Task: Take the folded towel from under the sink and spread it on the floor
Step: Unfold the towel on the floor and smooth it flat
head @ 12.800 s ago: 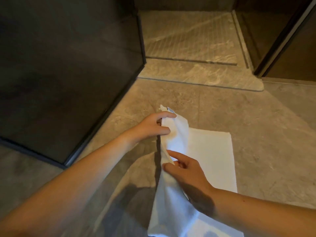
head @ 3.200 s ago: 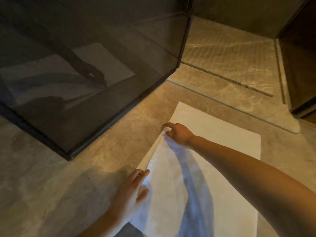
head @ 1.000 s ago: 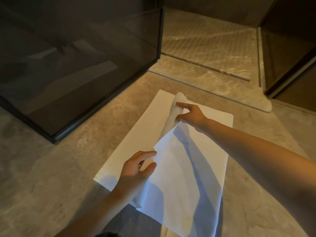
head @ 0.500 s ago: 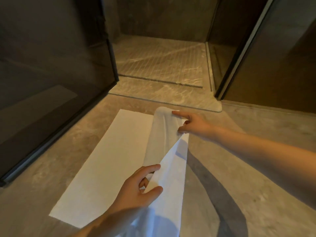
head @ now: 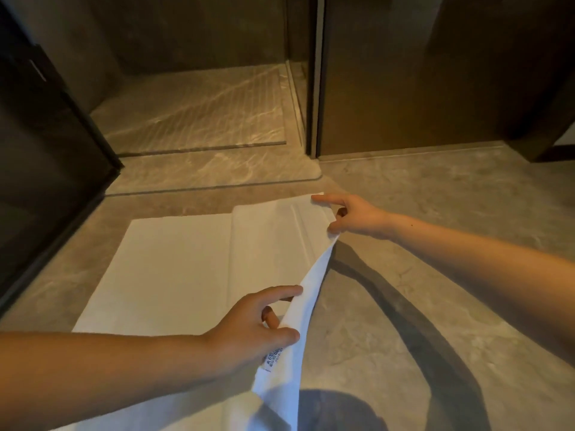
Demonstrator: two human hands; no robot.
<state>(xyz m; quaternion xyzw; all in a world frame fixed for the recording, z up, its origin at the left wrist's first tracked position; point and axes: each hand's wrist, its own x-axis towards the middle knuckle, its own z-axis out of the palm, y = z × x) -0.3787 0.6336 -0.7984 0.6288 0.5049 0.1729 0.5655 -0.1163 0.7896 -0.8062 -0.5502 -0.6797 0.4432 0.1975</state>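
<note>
White rectangular cotton towel [head: 174, 269]: lies on the grey stone-tile floor [head: 420, 213], just short of the shower threshold [head: 211, 169]; left part flat, right flap raised. Left hand [head: 258, 328] pinches the flap's near edge; right hand [head: 354, 216] pinches its far corner, likely to draw the last fold open rightward.

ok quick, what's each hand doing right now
Left hand: closed, pinching the near edge of the white towel by its label.
Right hand: closed, pinching the towel's far corner, index finger extended.
</note>
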